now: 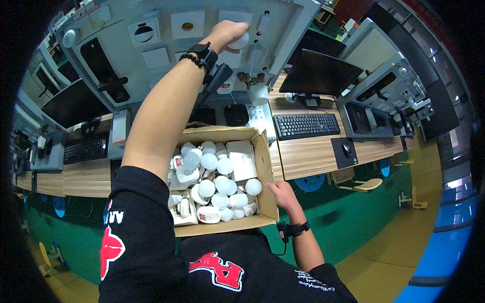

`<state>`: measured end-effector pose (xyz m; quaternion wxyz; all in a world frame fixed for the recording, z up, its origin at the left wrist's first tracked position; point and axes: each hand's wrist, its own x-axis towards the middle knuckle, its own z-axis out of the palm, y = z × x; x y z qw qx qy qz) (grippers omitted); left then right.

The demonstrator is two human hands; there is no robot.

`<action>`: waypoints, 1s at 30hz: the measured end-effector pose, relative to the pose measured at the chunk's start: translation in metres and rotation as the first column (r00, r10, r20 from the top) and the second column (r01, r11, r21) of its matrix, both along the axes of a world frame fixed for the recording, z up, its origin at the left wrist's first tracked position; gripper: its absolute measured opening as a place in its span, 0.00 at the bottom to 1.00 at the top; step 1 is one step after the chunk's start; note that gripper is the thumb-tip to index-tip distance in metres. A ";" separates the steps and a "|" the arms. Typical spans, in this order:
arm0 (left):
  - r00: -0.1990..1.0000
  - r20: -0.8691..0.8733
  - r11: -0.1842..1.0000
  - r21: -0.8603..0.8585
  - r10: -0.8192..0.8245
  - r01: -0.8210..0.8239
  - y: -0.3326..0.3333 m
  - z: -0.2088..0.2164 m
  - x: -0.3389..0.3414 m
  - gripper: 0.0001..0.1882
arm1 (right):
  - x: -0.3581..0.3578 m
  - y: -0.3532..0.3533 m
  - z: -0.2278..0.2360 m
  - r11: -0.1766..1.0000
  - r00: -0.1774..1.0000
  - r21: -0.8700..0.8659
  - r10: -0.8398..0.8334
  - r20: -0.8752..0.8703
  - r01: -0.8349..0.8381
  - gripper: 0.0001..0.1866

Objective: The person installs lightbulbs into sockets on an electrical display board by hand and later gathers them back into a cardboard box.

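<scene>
My left hand (230, 33) reaches far up to the upright grey panel (118, 48). Its fingers close round a round white piece (239, 42) at the panel; whether this is a bulb or a fixed device I cannot make out. In front of my body is an open cardboard box (261, 151), with my right hand (284, 196) closed on its right wall. Inside lie many white light bulbs (225, 186), a white carton (242, 160) and a rounded white device (208, 214) with a small label. My left forearm covers part of the box's left side.
White square plates (187, 25) and a black lock-like plate (105, 70) are mounted on the panel. Below stands a white cylinder with a brass valve (258, 94). To the right are a monitor (323, 71), a keyboard (306, 125) and a mouse (346, 149) on a wooden desk.
</scene>
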<state>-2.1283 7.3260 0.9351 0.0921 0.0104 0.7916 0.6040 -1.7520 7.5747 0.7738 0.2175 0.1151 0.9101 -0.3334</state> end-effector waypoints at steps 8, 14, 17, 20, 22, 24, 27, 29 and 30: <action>0.993 0.116 0.645 0.759 0.000 -0.088 0.003 -0.027 0.009 0.21 | -0.006 -0.011 0.007 1.000 1.000 -0.009 -0.011 0.016 0.011 0.28; 0.985 0.171 0.436 0.889 -0.033 -0.140 0.007 -0.040 0.005 0.22 | -0.007 -0.009 0.005 1.000 0.999 -0.028 -0.006 0.036 0.007 0.28; 0.985 0.164 0.416 0.901 -0.060 -0.124 0.007 -0.040 0.006 0.22 | -0.013 -0.009 0.013 1.000 0.998 -0.009 0.011 0.057 -0.010 0.28; 0.983 0.166 0.397 0.909 -0.073 -0.124 0.008 -0.042 0.005 0.23 | -0.011 -0.004 0.006 1.000 0.998 -0.001 0.019 0.064 -0.019 0.28; 0.984 0.108 0.449 0.893 -0.142 -0.033 0.004 -0.040 0.004 0.24 | -0.010 -0.004 0.001 1.000 0.997 -0.026 0.011 0.075 -0.009 0.28; 0.979 0.104 0.634 0.773 -0.178 0.034 -0.013 -0.032 0.006 0.26 | -0.007 -0.004 -0.008 0.999 0.996 -0.052 0.000 0.087 0.005 0.28; 0.980 0.077 0.949 0.275 -0.183 0.156 -0.037 -0.011 -0.007 0.30 | -0.005 -0.006 -0.013 0.995 0.999 -0.099 -0.023 0.029 0.026 0.28; 0.991 -0.020 0.915 -0.388 -0.131 0.113 -0.039 0.011 -0.018 0.31 | -0.009 -0.002 -0.010 0.997 0.999 -0.075 -0.010 0.047 0.014 0.28; 0.976 -0.066 0.825 -0.548 -0.206 0.137 -0.035 0.024 -0.022 0.28 | -0.010 -0.002 -0.010 0.998 0.998 -0.056 -0.002 0.064 0.006 0.28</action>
